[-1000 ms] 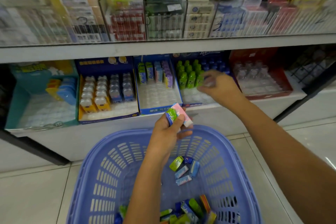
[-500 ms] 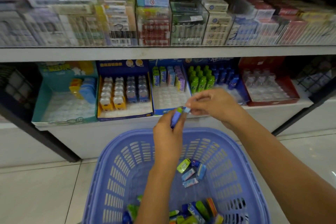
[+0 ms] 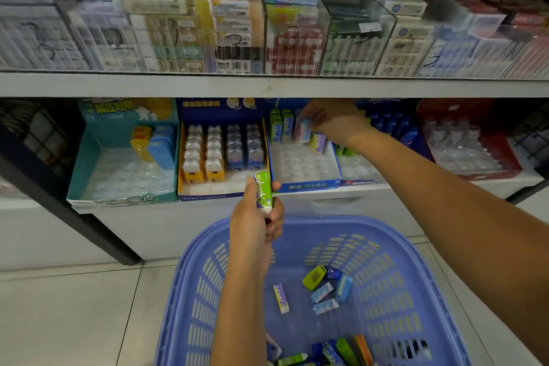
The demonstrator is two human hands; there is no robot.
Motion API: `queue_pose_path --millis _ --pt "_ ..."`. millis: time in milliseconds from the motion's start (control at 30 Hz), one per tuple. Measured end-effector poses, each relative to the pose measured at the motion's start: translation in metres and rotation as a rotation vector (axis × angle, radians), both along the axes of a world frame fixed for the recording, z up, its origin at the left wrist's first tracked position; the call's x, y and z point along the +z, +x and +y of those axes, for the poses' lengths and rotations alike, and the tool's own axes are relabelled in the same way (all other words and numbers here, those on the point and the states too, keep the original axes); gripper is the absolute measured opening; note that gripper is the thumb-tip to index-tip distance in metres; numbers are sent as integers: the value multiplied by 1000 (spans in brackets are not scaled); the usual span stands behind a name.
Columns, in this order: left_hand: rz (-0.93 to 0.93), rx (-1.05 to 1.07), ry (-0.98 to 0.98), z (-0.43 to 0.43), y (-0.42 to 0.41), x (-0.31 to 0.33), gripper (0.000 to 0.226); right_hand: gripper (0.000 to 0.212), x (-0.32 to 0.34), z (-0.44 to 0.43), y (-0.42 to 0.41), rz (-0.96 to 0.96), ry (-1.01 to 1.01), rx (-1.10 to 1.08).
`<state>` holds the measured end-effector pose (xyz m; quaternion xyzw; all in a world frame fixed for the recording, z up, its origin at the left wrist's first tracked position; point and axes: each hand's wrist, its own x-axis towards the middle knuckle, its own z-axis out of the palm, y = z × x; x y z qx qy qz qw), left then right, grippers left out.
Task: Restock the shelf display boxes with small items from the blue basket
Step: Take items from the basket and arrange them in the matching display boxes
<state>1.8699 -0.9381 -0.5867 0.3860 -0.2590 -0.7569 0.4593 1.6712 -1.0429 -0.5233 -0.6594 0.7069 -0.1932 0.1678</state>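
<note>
Left hand [image 3: 258, 218], at centre, grips an upright green pack [image 3: 263, 192] above the blue basket's [image 3: 190, 276] 12 o'clock rim. Right hand [image 3: 332, 120], at 1 o'clock, pinches a pale blue pack [image 3: 305, 128] over the blue display box [image 3: 310, 185], beside green and purple packs standing at its back. Loose packs [image 3: 322, 291] lie in the basket at 5 o'clock.

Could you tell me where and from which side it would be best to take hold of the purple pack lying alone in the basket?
Probably pinch the purple pack across its two long edges, coming straight down from above. It lies flat on the blue basket floor, apart from the other packs, so both long sides are free.
</note>
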Motion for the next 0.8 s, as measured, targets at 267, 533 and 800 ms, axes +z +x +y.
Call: queue_pose_path --millis 267,533,800 --pt "42 -24 13 -12 4 -8 39 20 -15 -7 -5 193 -80 59" --pt "-34 49 7 -7 -6 -3 21 22 -19 -3 1 333 -140 0" --pt "-679 171 -550 -2 -23 -2 29 17 2 72 42 -659 178 -1"
